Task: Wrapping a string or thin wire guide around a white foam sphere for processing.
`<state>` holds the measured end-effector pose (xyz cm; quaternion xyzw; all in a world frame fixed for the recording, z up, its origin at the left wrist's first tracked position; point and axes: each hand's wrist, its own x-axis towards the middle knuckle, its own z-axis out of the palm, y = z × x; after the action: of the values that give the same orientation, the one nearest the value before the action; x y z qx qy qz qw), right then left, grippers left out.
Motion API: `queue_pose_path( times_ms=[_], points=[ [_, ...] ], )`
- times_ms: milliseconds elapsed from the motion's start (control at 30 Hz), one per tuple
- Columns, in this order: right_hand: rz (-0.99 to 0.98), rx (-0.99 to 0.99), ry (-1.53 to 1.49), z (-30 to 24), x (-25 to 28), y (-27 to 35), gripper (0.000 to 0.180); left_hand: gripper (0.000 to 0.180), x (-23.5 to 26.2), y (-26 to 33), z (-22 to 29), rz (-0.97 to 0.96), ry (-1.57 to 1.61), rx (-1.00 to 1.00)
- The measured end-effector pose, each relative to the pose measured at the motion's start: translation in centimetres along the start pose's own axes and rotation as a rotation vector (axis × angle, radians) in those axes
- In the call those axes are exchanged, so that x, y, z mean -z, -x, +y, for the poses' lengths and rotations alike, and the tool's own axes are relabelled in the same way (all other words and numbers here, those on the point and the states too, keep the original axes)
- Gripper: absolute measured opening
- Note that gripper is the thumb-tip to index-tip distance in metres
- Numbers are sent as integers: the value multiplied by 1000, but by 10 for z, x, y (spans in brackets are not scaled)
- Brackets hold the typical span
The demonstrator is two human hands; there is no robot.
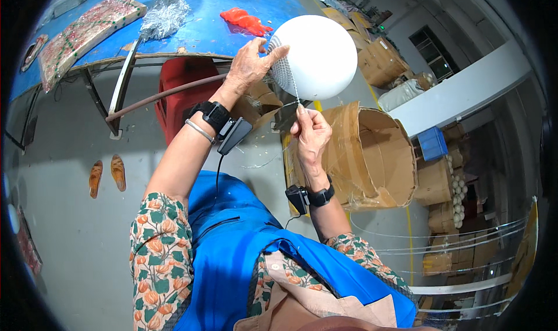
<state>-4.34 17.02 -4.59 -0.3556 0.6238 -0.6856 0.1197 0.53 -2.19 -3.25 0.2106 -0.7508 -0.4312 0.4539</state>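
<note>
A large white ball point(322, 58) is in front of me at the table's near edge, its left side wrapped in rows of silver bead string point(282, 69). My left hand point(254, 63) grips that wrapped side, thumb lying over the rows and fingers reaching round the far side. Below the ball, my right hand point(312, 132) pinches the silver strand point(296, 91) between thumb and fingertips. The strand runs taut from the ball down to that pinch. What supports the ball from beneath is hidden.
On the blue table point(203, 14) lie a red bundle point(245, 22), a silver string heap point(165, 17) and a wrapped package point(87, 34). Below stand a red stool point(183, 92) and an open cardboard box point(349, 156). Slippers point(118, 173) lie on the floor; strands point(465, 238) stretch at right.
</note>
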Motion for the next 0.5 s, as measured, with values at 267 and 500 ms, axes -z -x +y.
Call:
queue_pose_path(
  times_ms=[267,500],
  points=[
    [65,37,-62,11,-3,-8,18,72,-11,-2,-1,90,16,10],
    [50,100,-83,2,-4,-9,19,70,-19,-7,-13,63,140,71]
  ],
)
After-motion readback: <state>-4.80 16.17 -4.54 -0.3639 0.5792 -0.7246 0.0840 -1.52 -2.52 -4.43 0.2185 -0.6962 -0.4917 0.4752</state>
